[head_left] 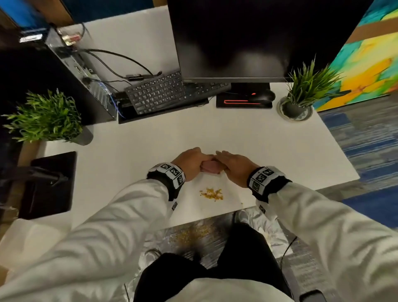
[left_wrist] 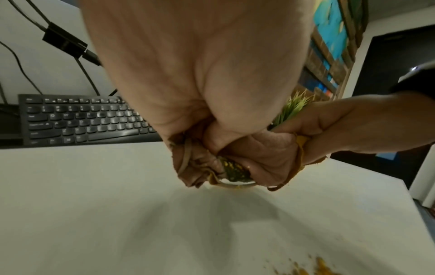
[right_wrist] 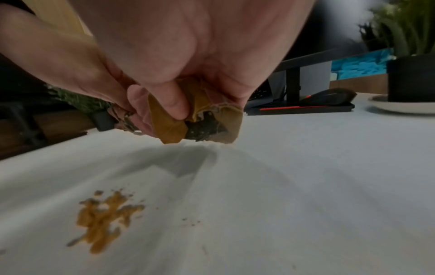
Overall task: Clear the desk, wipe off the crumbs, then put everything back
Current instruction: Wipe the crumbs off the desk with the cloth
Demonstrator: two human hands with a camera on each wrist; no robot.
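Head view: white rectangular desk [head_left: 133,151] carries a small heap of yellow-orange crumbs [head_left: 212,194] close to its near edge. Just beyond the heap, toward the black keyboard [head_left: 163,92], left hand [head_left: 189,162] and right hand [head_left: 234,166] meet over a bunched brownish-yellow cloth [head_left: 59,0]... correction, the bunched brownish-yellow cloth [head_left: 210,168], only a pinkish fold of it visible between them. Left wrist view: left fingers [left_wrist: 259,154] curled tight round the cloth [left_wrist: 195,173], the right hand [left_wrist: 341,128] pinching its far end; cloth hangs just over the desk [left_wrist: 94,204], whether touching I cannot tell. Right wrist view: right thumb and fingers [right_wrist: 174,104] clamp a mustard fold of cloth [right_wrist: 164,128], a dark speckled layer tucked inside; crumbs [right_wrist: 103,217] lie nearer the desk edge than the cloth. Judgement: wiping step in hand, cloth being gathered or refolded, crumbs not yet cleared. More crumbs scattered on the floor [head_left: 193,235] below the edge. Next move likely calls for pressing the wad flat behind the heap and sweeping toward the near edge, steady pressure, no gaps. The wad's long axis runs hand to hand, roughly parallel to the keyboard, its open folds pointing down at the desk.
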